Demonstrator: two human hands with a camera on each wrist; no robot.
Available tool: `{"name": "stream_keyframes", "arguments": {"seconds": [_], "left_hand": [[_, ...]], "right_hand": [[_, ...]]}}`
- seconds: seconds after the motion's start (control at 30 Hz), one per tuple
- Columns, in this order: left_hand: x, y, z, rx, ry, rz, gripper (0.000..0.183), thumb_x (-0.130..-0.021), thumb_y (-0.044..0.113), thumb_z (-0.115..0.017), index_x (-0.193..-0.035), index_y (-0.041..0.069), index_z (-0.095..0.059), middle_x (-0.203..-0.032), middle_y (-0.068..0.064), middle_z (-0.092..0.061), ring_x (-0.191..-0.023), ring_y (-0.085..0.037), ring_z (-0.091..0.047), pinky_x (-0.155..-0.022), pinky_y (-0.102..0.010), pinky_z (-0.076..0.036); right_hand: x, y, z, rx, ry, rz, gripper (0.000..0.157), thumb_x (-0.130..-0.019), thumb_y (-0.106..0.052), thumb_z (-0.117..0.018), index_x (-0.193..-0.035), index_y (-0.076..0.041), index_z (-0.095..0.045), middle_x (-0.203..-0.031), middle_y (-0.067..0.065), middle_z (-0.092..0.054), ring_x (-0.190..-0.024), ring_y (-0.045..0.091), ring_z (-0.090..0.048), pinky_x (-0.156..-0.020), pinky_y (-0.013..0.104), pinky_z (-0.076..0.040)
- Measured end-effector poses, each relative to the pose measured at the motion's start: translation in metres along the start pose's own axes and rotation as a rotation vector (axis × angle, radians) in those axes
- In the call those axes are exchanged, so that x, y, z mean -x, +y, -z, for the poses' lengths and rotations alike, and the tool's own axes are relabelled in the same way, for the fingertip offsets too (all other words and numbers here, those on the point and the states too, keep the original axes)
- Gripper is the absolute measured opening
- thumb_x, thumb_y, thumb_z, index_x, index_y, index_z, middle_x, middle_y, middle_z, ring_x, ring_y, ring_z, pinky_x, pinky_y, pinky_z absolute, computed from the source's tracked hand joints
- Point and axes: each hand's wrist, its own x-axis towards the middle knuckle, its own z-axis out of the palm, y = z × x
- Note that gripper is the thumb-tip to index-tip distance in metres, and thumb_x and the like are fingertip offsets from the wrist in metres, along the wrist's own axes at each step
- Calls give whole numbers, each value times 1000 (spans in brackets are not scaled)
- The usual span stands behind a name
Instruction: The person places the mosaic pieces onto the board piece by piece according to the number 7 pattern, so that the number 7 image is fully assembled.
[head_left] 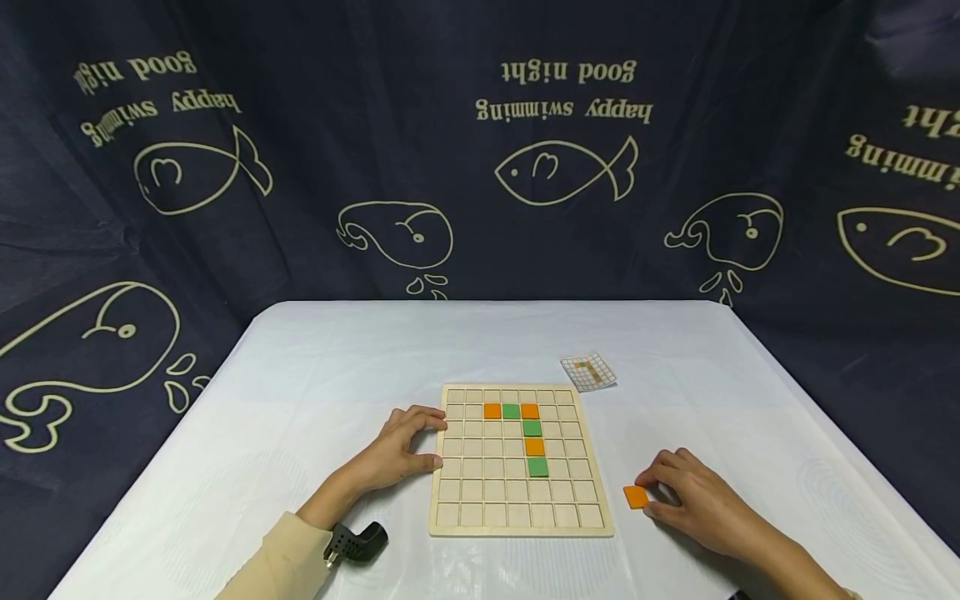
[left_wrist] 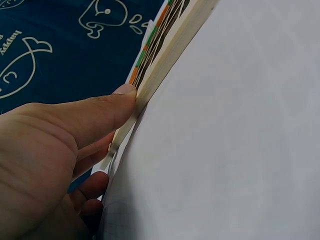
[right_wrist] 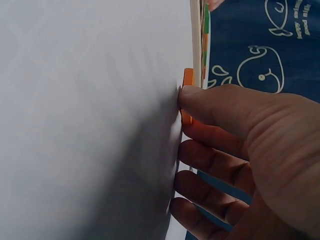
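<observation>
A pale wooden grid board (head_left: 495,531) lies flat on the table with orange and green square tiles in some of its cells. My left hand (head_left: 397,450) touches the board's left edge, its thumb and fingertips spread along that side. In the left wrist view, the left thumb (left_wrist: 107,107) presses against the board's rim. To the right of the board, my right hand (head_left: 693,500) pinches a loose orange tile (head_left: 635,497) between thumb and index finger, low at the tabletop. The right wrist view shows that orange tile (right_wrist: 188,76) edge-on beside the thumb.
A small card (head_left: 589,372) printed with a coloured grid pattern lies beyond the board's upper right corner. White cloth (head_left: 360,350) covers the table. A dark curtain (head_left: 420,133) with fish and whale drawings hangs behind. A black device (head_left: 358,543) sits at the left wrist.
</observation>
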Motion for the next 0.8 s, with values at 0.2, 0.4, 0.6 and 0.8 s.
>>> {"name": "stream_keyframes", "arguments": {"seconds": [0.2,0.4,0.6,0.8], "left_hand": [[0,0,0,3,0,5,44,-80,26,-75,-119,14,-59,-139,4,-46,-118,-19,-33,-100,-46,-27],[-1,0,0,-4,-1,7,45,-79,25,-75,-120,14,-58,-139,4,-46,-114,-17,-34,-99,-44,-29],[-1,0,1,-5,-1,8,46,-79,25,-75,-120,14,-58,-139,4,-47,-113,-17,-34,-98,-43,-29],[-1,1,1,-14,5,5,45,-79,24,-75,-120,14,-59,-138,3,-47,-112,-16,-35,-97,-42,-29]], "right_hand": [[-1,0,0,7,1,-7,24,-70,-26,-80,-90,-27,-67,-88,-22,-53,-82,-2,-41,-72,25,-43],[-4,-3,1,19,9,-23,22,-70,-26,-80,-89,-27,-68,-87,-21,-53,-81,-2,-41,-71,25,-43],[-9,-8,2,31,37,-25,22,-71,-27,-80,-89,-27,-68,-88,-21,-54,-82,-1,-43,-73,27,-44],[-16,-15,1,22,55,-12,23,-70,-26,-80,-89,-27,-68,-88,-21,-55,-83,-2,-43,-73,26,-44]]}}
